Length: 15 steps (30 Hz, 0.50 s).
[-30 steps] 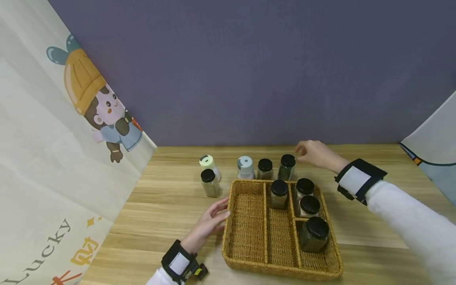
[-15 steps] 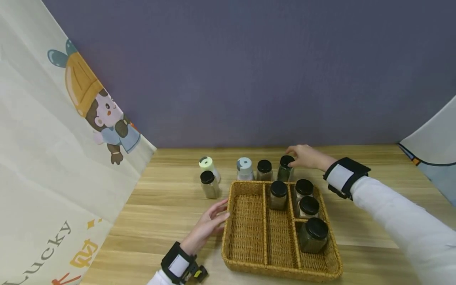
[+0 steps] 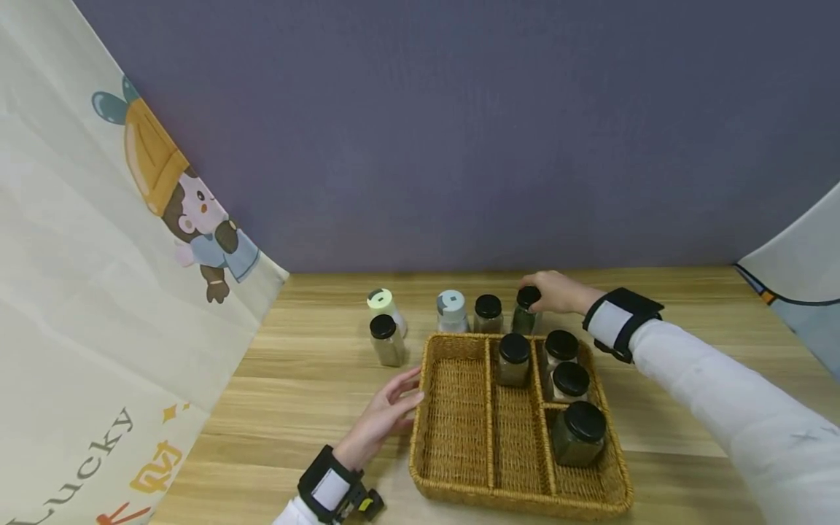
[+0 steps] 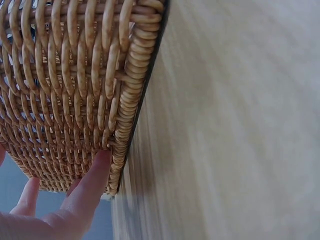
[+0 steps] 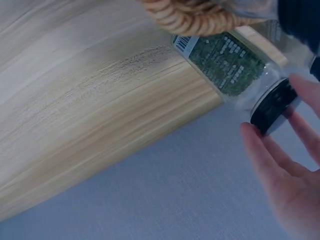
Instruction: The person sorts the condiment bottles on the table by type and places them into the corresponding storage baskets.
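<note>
My right hand [image 3: 558, 292] is at the back of the table, fingers and thumb around the black lid of a glass spice jar [image 3: 523, 319]. In the right wrist view this spice jar [image 5: 227, 62] shows green dried flakes and a label. My left hand [image 3: 380, 415] touches the left side of a divided wicker basket [image 3: 488, 445], its fingers nearly straight; in the left wrist view a fingertip [image 4: 102, 157] lies against the woven wall. Inside the basket, a black-lidded jar [image 3: 514, 361] stands in the middle compartment, two small jars [image 3: 569, 383] at back right, and a bigger jar [image 3: 579, 435] at front right.
Behind the basket stand a jar with a black lid [image 3: 488, 313] and a shaker with a pale blue top [image 3: 452, 310]. Left of them are a green-topped shaker [image 3: 383, 299] and another black-lidded jar [image 3: 387, 340]. A grey-blue panel [image 3: 459, 146] rises at the table's back edge.
My right hand has moved left onto the green-flake spice jar and closed around its lid. My left hand and the basket have stayed put.
</note>
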Available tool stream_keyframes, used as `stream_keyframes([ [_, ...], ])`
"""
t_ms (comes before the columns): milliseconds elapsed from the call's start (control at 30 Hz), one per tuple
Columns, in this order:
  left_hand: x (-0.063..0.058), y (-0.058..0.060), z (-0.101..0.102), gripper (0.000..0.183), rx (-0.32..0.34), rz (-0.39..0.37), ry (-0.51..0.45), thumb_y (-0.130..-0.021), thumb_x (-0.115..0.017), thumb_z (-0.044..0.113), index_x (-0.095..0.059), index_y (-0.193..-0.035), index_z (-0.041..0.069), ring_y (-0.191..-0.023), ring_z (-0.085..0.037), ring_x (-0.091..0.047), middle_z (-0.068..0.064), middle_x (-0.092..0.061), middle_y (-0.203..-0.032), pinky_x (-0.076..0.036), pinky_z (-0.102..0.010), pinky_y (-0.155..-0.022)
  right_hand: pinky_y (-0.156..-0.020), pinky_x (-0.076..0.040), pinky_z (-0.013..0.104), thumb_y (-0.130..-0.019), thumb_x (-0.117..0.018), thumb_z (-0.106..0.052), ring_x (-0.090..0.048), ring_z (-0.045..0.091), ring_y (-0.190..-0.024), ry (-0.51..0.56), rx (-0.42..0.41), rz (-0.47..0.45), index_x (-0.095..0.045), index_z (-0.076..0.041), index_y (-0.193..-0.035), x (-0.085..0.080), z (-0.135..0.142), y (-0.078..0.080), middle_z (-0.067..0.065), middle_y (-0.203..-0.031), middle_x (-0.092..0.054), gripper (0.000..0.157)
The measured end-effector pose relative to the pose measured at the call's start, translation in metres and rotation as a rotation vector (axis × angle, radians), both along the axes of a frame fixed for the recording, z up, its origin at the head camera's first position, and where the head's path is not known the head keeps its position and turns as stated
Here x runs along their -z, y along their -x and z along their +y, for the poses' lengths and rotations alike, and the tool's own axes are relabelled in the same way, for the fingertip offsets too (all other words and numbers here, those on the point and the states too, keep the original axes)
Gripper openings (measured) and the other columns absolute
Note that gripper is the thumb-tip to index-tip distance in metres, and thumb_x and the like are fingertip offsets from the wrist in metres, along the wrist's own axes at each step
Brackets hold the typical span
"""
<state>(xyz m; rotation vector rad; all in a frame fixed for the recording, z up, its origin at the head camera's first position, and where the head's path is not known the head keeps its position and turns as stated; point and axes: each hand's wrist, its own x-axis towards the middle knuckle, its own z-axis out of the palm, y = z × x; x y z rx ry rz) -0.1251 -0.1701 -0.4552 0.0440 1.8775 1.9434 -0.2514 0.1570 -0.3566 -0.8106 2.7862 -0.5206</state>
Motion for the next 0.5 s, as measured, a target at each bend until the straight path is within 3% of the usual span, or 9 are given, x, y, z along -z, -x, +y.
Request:
stream_keyframes([
  [200, 0.004, 0.004, 0.0, 0.062, -0.001, -0.004, 0.001, -0.081, -0.061, 0.028, -0.034, -0.136, 0.015, -0.113, -0.029, -0.045, -0.017, -0.034, -0.135, -0.045, -0.043, -0.088, -0.07, -0.051, 0.038, -0.076, -0.065, -0.003, -0.055, 0.036, -0.094, 0.002, -0.012, -0.006, -0.052, 0.008, -0.115, 0.009, -0.001, 0.009, 0.028, -0.114, -0.052, 0.043],
  [500, 0.006, 0.006, 0.001, 0.062, 0.003, 0.002, 0.01, -0.082, -0.06, 0.028, -0.033, -0.136, 0.015, -0.114, -0.029, -0.044, -0.017, -0.033, -0.135, -0.044, -0.044, -0.089, -0.072, -0.051, 0.038, -0.075, -0.066, -0.001, -0.055, 0.037, -0.094, -0.007, -0.005, -0.007, -0.052, 0.009, -0.114, 0.014, -0.003, 0.015, 0.028, -0.112, -0.053, 0.043],
])
